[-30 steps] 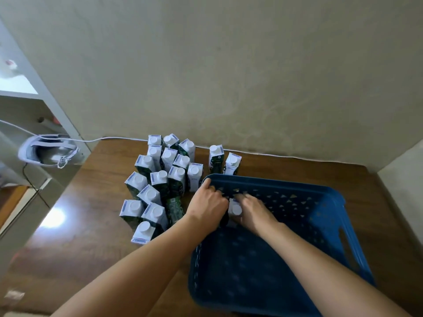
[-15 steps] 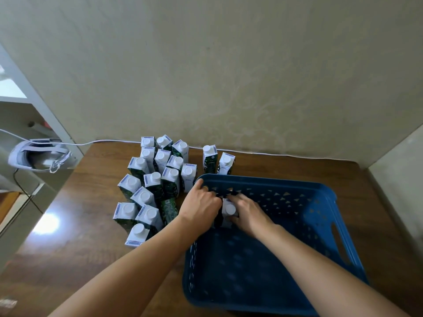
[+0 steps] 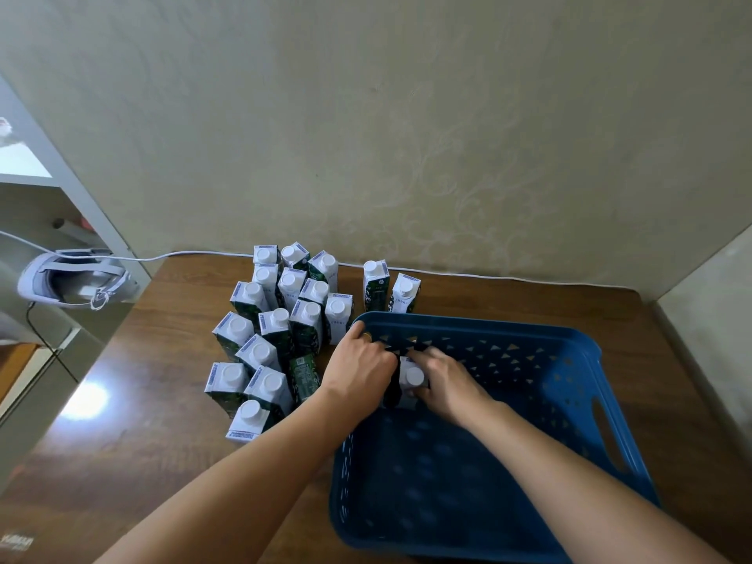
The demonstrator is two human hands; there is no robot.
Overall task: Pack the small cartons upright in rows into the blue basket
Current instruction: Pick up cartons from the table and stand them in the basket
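The blue basket (image 3: pixel 578 360) sits on the right half of the wooden table. In its far left corner stands a small white-capped carton (image 3: pixel 412 378), upright. My right hand (image 3: pixel 445 382) curls round its right side. My left hand (image 3: pixel 360 366) covers the corner just left of it, fingers curled downward; what it holds is hidden. Several green-and-white cartons (image 3: pixel 280 331) stand in a cluster left of the basket, one lying on its side (image 3: pixel 304 374). Two more cartons (image 3: pixel 390 291) stand behind the basket's far rim.
A white headset (image 3: pixel 71 280) with a white cable (image 3: pixel 175 256) lies on a ledge at the far left. The wall runs close behind the table (image 3: pixel 122 441). The basket's floor in front of my hands holds nothing.
Both hands stay at the basket's far left corner around the carton. The view has shifted slightly; the cartons outside have not moved.
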